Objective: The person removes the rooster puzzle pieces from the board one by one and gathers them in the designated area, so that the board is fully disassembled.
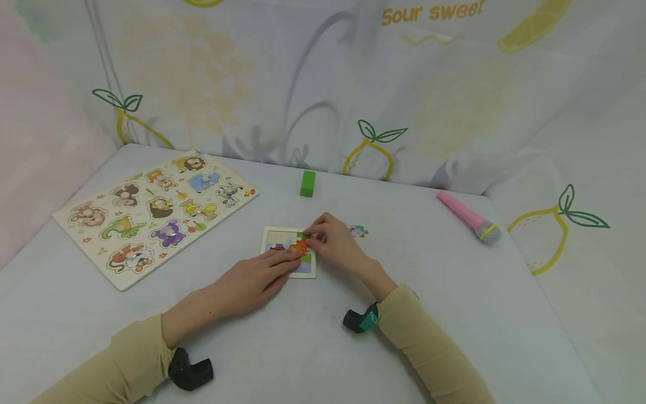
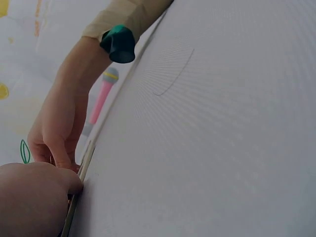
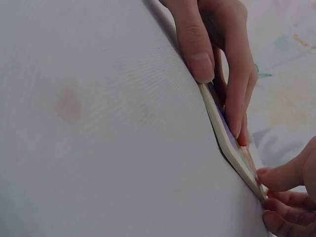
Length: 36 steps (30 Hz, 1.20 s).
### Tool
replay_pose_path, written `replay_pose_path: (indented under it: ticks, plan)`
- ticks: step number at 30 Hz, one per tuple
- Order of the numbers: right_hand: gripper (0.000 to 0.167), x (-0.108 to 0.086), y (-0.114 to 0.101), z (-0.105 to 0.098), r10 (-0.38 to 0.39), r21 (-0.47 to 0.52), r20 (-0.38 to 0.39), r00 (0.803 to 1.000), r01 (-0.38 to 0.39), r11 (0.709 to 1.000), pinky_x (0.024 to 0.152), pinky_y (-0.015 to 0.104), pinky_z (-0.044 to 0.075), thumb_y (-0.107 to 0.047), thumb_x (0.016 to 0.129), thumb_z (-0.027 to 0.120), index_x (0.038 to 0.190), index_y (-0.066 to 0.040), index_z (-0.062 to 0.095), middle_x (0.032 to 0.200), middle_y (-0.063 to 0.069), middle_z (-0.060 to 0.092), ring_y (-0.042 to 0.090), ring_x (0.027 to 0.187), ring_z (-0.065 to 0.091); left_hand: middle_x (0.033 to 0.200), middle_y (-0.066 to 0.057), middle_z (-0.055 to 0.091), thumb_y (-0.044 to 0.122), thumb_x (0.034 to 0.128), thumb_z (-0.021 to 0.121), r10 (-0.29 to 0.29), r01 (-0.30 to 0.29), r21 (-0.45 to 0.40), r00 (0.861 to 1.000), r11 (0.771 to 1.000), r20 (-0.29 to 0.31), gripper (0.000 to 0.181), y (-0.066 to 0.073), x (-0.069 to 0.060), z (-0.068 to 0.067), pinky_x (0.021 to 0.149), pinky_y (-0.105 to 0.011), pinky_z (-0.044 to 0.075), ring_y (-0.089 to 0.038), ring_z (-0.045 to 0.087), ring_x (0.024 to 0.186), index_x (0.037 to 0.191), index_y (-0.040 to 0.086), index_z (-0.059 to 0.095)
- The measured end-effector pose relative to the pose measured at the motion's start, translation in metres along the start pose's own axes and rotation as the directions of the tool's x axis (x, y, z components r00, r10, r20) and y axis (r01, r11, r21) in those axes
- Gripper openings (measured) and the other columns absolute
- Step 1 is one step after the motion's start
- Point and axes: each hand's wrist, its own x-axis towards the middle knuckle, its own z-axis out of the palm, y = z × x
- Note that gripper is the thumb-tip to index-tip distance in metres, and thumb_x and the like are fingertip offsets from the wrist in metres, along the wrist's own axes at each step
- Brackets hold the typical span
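A small square puzzle in a pale wooden frame [image 1: 311, 271] lies on the white table, with an orange figure, green and purple parts showing. The left hand [image 1: 257, 279] lies over its lower left part, fingers extended onto the picture; in the right wrist view this hand [image 3: 222, 54] has its thumb at the frame's edge. At the upper right side, the right hand [image 1: 339, 241] has its thumb and fingertips bent at the puzzle's edge; whether a piece is between them cannot be told. In the left wrist view the right hand [image 2: 59, 126] is beyond the left hand [image 2: 34, 200].
A loose puzzle piece [image 1: 359, 231] lies just right of the right hand. A green block [image 1: 308, 184] stands behind the puzzle. The large animal board [image 1: 151, 213] is at the left, a pink microphone [image 1: 466, 216] at the right. A patterned cloth hangs behind.
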Motion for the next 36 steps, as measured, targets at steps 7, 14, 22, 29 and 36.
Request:
replay_pose_path:
  ticks: [7,14,22,29,36]
  plan:
    - [0.022,-0.002,-0.0013,0.0008,-0.055,-0.052,0.016,0.998,0.056,0.997,0.068,0.022,0.046,-0.009,0.095,0.068,0.114,0.0,0.075,0.105,0.008,0.057,0.015,0.078,0.055,0.147,-0.005,0.054,0.02,0.0996,0.062,-0.002,0.002,0.002,1.0,1.0,0.009,0.043,0.0011,0.0004,-0.0015,0.107,-0.047,0.046,-0.027,0.049,0.138,0.141,0.009,0.058]
    - [0.025,-0.0031,0.0004,0.0006,-0.088,-0.053,0.041,0.995,0.09,0.995,0.067,0.021,0.044,-0.008,0.096,0.067,0.118,0.001,0.073,0.107,0.007,0.054,0.014,0.077,0.051,0.146,-0.004,0.055,0.019,0.0989,0.063,0.001,-0.001,0.011,1.0,1.0,-0.008,0.042,0.0004,0.0002,-0.0015,0.104,-0.047,0.049,-0.028,0.051,0.137,0.139,0.01,0.06]
    - [0.025,-0.0032,0.0023,-0.0003,-0.1,-0.067,0.049,0.994,0.104,0.992,0.067,0.022,0.045,-0.009,0.095,0.068,0.118,-0.001,0.073,0.108,0.008,0.055,0.014,0.075,0.052,0.147,-0.005,0.054,0.02,0.0989,0.063,0.009,-0.009,0.013,1.0,1.0,-0.004,0.043,0.0009,0.0003,-0.0013,0.104,-0.047,0.049,-0.029,0.05,0.137,0.14,0.01,0.059]
    - [0.023,-0.003,0.0021,0.0006,-0.073,-0.04,0.037,0.997,0.075,0.996,0.07,0.023,0.047,-0.009,0.095,0.069,0.116,-0.001,0.073,0.11,0.008,0.058,0.015,0.079,0.054,0.148,-0.005,0.054,0.02,0.0994,0.062,0.012,-0.012,0.009,1.0,1.0,0.004,0.043,0.0013,0.0,-0.0018,0.106,-0.047,0.047,-0.029,0.049,0.138,0.141,0.009,0.058]
    - [0.02,-0.0022,0.0042,0.002,-0.117,-0.036,0.005,0.993,0.118,0.992,0.07,0.025,0.048,-0.005,0.092,0.071,0.111,0.0,0.074,0.106,0.008,0.058,0.016,0.081,0.056,0.147,-0.005,0.054,0.021,0.0997,0.062,0.004,-0.004,0.009,1.0,1.0,0.009,0.043,0.0008,0.0,-0.0013,0.106,-0.047,0.048,-0.028,0.049,0.138,0.141,0.01,0.058]
